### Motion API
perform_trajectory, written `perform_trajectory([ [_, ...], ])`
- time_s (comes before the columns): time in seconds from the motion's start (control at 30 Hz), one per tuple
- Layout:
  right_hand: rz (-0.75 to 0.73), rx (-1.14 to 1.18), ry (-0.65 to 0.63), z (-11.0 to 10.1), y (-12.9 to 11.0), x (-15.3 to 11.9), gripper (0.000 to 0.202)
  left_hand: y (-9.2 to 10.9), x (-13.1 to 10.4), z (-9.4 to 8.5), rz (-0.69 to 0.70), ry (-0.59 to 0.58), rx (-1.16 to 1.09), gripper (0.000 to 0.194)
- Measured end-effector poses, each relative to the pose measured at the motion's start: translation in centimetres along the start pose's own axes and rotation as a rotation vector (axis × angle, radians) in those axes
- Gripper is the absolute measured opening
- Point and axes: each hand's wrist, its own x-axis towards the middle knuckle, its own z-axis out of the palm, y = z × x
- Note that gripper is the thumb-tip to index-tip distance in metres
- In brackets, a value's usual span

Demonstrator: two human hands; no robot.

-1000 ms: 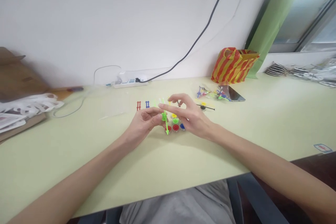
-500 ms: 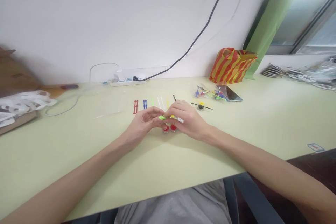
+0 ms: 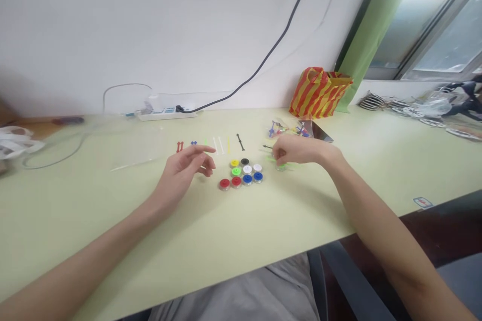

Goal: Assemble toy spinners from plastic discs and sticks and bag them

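My right hand (image 3: 299, 149) is over the right side of the small parts, its fingers pinched on a green arrow spinner (image 3: 280, 166) with a clear round base. They partly cover it and a black arrow spinner (image 3: 267, 147) behind it. Left of the round pieces, my left hand (image 3: 185, 168) hovers with fingers apart and nothing in it. Between the hands stand several clear-based discs with coloured tops, among them a red disc (image 3: 225, 183), a blue disc (image 3: 247, 179) and a green disc (image 3: 236, 171). Loose plastic arrows lie behind, including a black arrow (image 3: 240, 142) and red arrows (image 3: 179, 146).
A bag of coloured spinner parts (image 3: 277, 128) and a dark flat device (image 3: 322, 132) lie at the back right, before a striped bag (image 3: 320, 93). A power strip (image 3: 165, 114) with a black cable (image 3: 259, 67) sits by the wall. Clear plastic (image 3: 139, 153) lies left.
My hands have separated. The right one has carried the green spinner rightward to beside the black spinner; the left has let go and drawn left, uncovering the coloured discs. The view has shifted right.
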Motion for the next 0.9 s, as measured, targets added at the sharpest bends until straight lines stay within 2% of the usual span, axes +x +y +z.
perform_trajectory([
  [0.17,0.026,-0.052,0.074,0.7,-0.3,0.6,0.022,0.6,-0.2,0.2,0.044,-0.015,0.043,0.023],
  [0.37,0.064,-0.079,0.093,0.7,-0.1,0.9,0.021,0.5,-0.3,0.1,0.116,-0.033,0.154,0.024],
  [0.53,0.117,-0.165,0.069,0.7,-0.2,1.1,0.011,0.6,-0.6,0.3,0.141,-0.081,0.215,0.024],
  [0.63,0.132,-0.213,0.096,0.7,-0.5,1.0,0.008,0.7,-0.7,0.4,0.143,-0.100,0.275,0.025],
  [0.8,0.058,-0.193,0.239,0.6,-2.4,0.6,0.011,0.4,-0.4,0.3,0.123,-0.168,0.510,0.024],
  [0.9,-0.063,-0.108,0.187,0.8,-3.2,0.5,0.013,0.0,-0.2,0.4,0.148,-0.220,0.565,0.025],
])
